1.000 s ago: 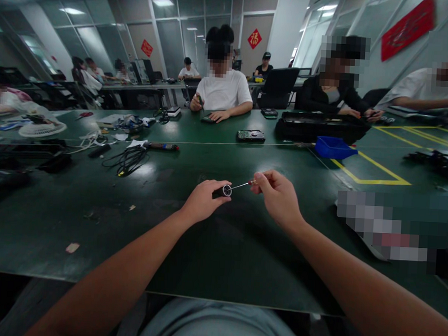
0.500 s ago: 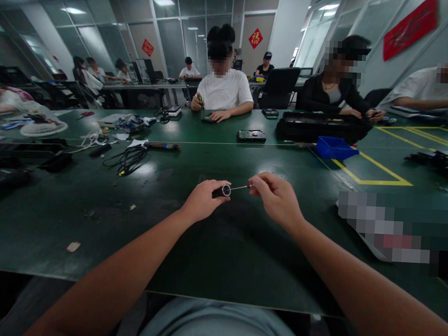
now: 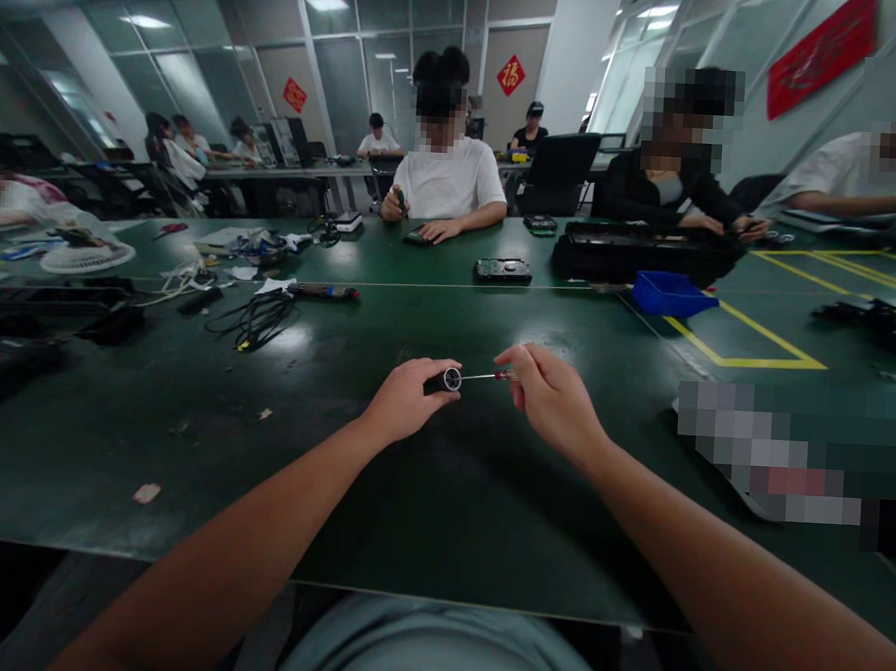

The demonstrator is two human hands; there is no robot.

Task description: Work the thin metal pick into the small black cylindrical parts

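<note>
Gold 福 [image 3: 511,76], red diamond sign [image 3: 511,75]

One red-handled screwdriver [image 3: 501,375], one black cylinder [image 3: 443,381], one blue bin [image 3: 673,297], two diamond signs [image 3: 511,75] show.

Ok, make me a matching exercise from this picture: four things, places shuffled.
1. dark cylinder
2. thin-shafted tool
3. blue tray
4. black cables

A. on the table, beside yellow lines
B. in the left hand
C. on the table, left of both hands
D. in the right hand

Pairs: 1-B, 2-D, 3-A, 4-C
</note>
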